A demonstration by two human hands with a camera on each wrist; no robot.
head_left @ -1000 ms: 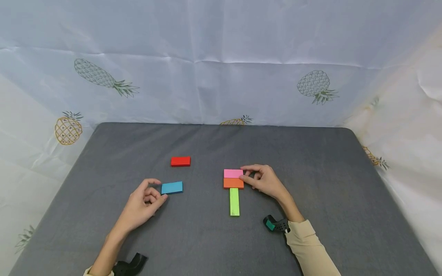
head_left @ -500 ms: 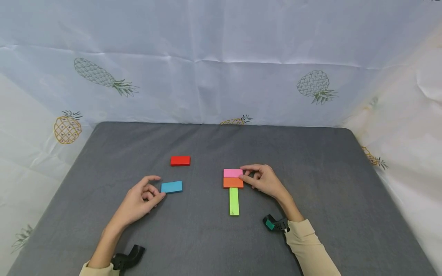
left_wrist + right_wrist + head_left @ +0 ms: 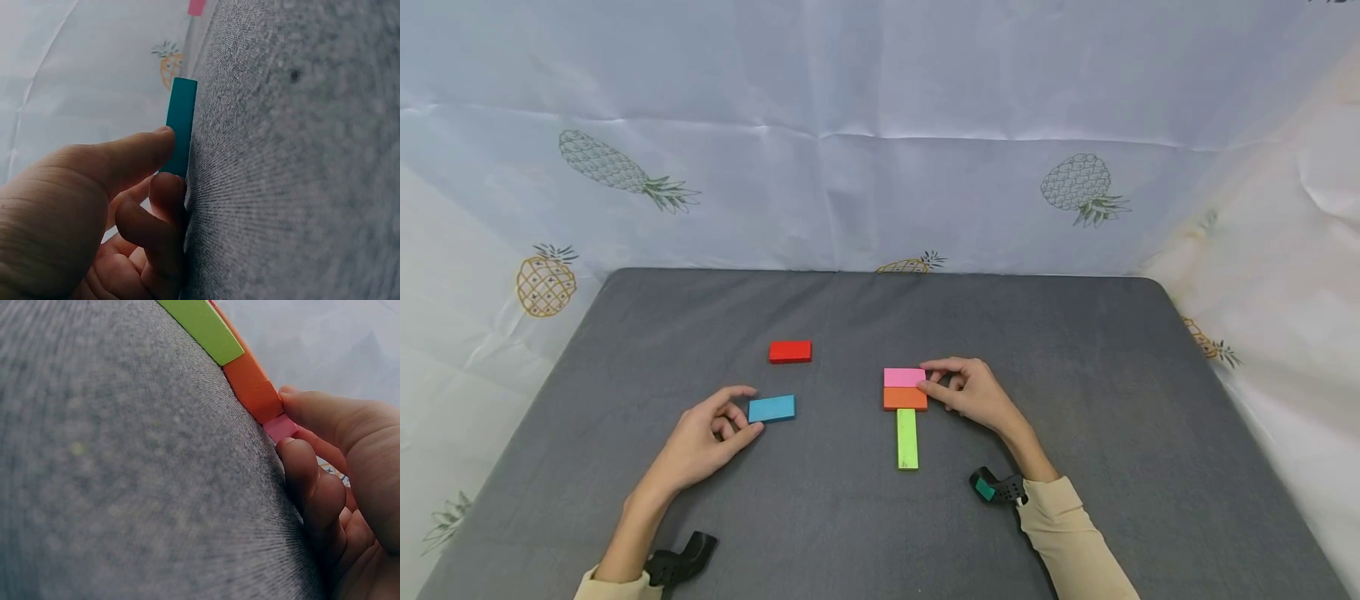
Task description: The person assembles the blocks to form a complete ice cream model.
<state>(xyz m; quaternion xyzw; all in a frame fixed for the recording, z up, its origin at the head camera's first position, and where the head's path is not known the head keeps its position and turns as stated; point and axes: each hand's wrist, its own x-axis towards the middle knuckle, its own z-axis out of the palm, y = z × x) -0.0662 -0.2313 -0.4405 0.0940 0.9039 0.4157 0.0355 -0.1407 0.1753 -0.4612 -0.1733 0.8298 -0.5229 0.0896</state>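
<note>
The left hand (image 3: 703, 439) pinches the blue block's (image 3: 771, 408) near end; the block lies flat, long axis nine to three. The right hand (image 3: 973, 393) pinches the pink block (image 3: 904, 377) (abutting the orange block (image 3: 905, 398), green block (image 3: 907, 438) at six o'clock).

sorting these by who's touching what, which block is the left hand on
The blue block. The left hand pinches its near end with thumb and finger. The red block lies apart, untouched; pink, orange and green sit together by the right hand.
</note>
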